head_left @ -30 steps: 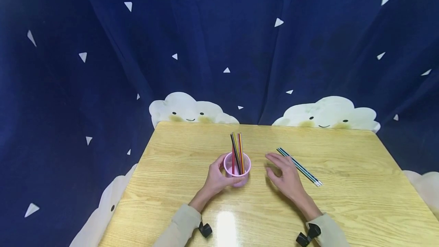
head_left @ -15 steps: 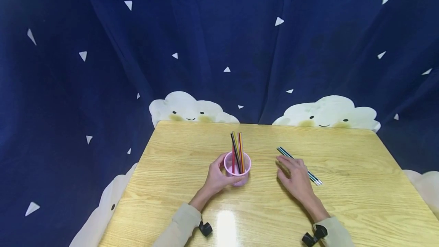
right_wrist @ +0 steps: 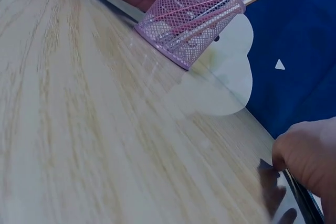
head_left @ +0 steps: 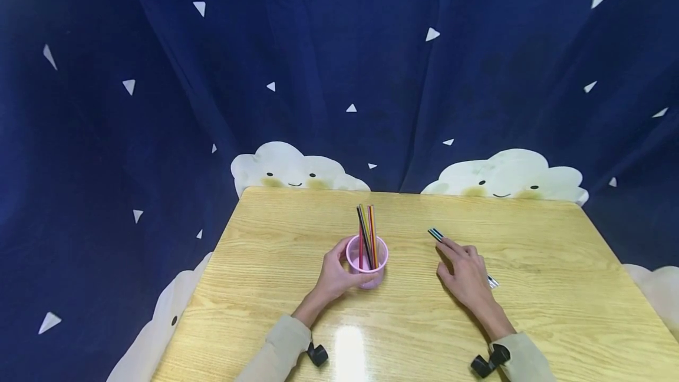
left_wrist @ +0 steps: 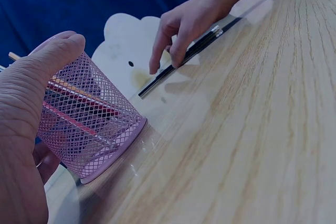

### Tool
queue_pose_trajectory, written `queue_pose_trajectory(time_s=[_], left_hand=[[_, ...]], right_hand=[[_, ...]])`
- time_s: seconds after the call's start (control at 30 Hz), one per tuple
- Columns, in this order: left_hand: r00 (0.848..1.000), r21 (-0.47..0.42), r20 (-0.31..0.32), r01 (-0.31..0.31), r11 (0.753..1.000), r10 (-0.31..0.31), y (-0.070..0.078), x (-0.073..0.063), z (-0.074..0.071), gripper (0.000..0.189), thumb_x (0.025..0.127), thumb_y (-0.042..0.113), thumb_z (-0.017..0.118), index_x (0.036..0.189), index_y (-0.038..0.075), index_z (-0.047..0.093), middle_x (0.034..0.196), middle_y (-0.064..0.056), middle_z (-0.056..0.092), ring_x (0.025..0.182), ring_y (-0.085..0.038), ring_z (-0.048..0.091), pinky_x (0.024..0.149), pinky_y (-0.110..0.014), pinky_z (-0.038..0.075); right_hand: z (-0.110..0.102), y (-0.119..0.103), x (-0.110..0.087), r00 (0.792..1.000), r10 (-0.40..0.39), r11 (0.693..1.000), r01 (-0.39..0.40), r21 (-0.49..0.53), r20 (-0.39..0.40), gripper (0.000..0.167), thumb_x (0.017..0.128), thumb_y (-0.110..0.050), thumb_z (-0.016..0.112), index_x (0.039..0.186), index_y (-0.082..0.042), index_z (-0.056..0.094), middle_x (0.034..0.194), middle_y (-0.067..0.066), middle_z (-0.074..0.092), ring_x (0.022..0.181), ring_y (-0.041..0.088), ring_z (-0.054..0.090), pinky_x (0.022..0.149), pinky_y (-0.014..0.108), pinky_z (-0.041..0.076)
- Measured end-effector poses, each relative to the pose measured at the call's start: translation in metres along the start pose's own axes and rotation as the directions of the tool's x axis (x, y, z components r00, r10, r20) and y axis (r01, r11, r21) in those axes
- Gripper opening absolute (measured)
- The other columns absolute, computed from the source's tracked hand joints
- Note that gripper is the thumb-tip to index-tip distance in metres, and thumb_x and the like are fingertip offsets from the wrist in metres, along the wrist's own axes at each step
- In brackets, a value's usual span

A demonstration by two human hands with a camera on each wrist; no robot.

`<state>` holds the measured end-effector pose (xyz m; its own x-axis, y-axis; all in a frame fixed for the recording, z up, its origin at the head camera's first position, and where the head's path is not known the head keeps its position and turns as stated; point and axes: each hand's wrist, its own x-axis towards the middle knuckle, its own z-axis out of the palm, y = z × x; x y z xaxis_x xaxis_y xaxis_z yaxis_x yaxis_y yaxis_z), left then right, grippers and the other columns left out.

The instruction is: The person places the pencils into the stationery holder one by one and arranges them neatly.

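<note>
My left hand [head_left: 336,276] grips a pink mesh pencil cup [left_wrist: 100,119] that stands upright on the table, the thumb along the near side of its rim. Several pencils [head_left: 368,234], among them red, black and yellow ones, lean inside it. To the right, my right hand [head_left: 467,276] is low over a few dark green-and-white striped pencils [head_left: 435,233] lying side by side on the wood. Its fingertips reach the pencils' far part, while the thumb stands apart on their left. The palm hides their middle; the silvery near ends [head_left: 493,282] show beyond it.
A light wooden table [head_left: 286,217] fills the lower part of the head view. Behind it hangs a dark blue cloth [head_left: 339,63] with white triangles and smiling clouds. Black wrist cameras [head_left: 318,355] sit at both sleeves.
My right hand has moved right and down onto the striped pencils, from hovering between them and the cup. The left hand and the pencil cup have stayed put.
</note>
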<state>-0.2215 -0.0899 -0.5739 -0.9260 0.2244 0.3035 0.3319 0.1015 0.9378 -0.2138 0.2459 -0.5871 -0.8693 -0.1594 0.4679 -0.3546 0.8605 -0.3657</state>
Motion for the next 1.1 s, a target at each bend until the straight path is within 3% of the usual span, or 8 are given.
queue_pose_trajectory(time_s=[0.27,0.47,0.6,0.87,1.1], left_hand=[[1.000,-0.003,0.002,0.012,1.000,-0.012,0.000,0.000,0.000,0.089,0.064,0.009,0.099,0.144,0.011,0.060,0.134,-0.005,0.069,0.121,-0.025,0.065,0.108,-0.038,0.052],[1.000,-0.032,-0.011,-0.001,0.999,0.001,-0.001,0.000,0.002,0.089,0.063,0.004,0.098,0.144,0.005,0.059,0.134,-0.012,0.068,0.122,-0.034,0.064,0.108,-0.048,0.052],[1.000,-0.043,-0.010,-0.011,0.999,0.011,-0.001,0.001,0.003,0.090,0.063,0.001,0.097,0.144,0.002,0.058,0.135,-0.016,0.067,0.123,-0.038,0.063,0.109,-0.053,0.050],[1.000,-0.011,0.004,0.006,1.000,-0.006,0.001,0.000,0.000,0.088,0.065,0.008,0.098,0.144,0.009,0.060,0.133,-0.006,0.069,0.121,-0.028,0.065,0.107,-0.042,0.053],[1.000,-0.002,0.009,0.001,1.000,-0.001,0.001,0.000,0.000,0.089,0.065,0.011,0.099,0.144,0.009,0.059,0.134,-0.007,0.069,0.121,-0.026,0.065,0.106,-0.038,0.053]], right_hand=[[0.001,0.002,0.001,1.000,0.008,0.999,-0.007,-0.049,0.021,0.044,0.093,-0.013,0.065,0.136,-0.005,0.068,0.141,0.016,0.065,0.113,0.041,0.055,0.077,0.050,0.040],[-0.001,0.000,0.004,0.999,0.011,1.000,-0.010,-0.019,0.032,0.042,0.091,-0.011,0.066,0.131,-0.002,0.070,0.136,0.018,0.067,0.112,0.040,0.054,0.078,0.050,0.039],[-0.003,-0.001,0.009,0.998,0.051,0.998,-0.053,0.038,0.041,0.040,0.088,-0.010,0.067,0.127,-0.001,0.072,0.130,0.019,0.067,0.111,0.039,0.052,0.079,0.049,0.037],[-0.002,0.001,0.014,0.995,0.078,0.994,-0.082,0.067,0.057,0.034,0.087,-0.009,0.069,0.120,-0.004,0.076,0.126,0.019,0.068,0.106,0.039,0.053,0.079,0.048,0.037],[-0.005,0.001,0.015,0.992,0.070,0.995,-0.077,0.068,0.103,0.028,0.088,-0.009,0.071,0.115,-0.005,0.077,0.122,0.019,0.067,0.099,0.037,0.053,0.075,0.044,0.037]])
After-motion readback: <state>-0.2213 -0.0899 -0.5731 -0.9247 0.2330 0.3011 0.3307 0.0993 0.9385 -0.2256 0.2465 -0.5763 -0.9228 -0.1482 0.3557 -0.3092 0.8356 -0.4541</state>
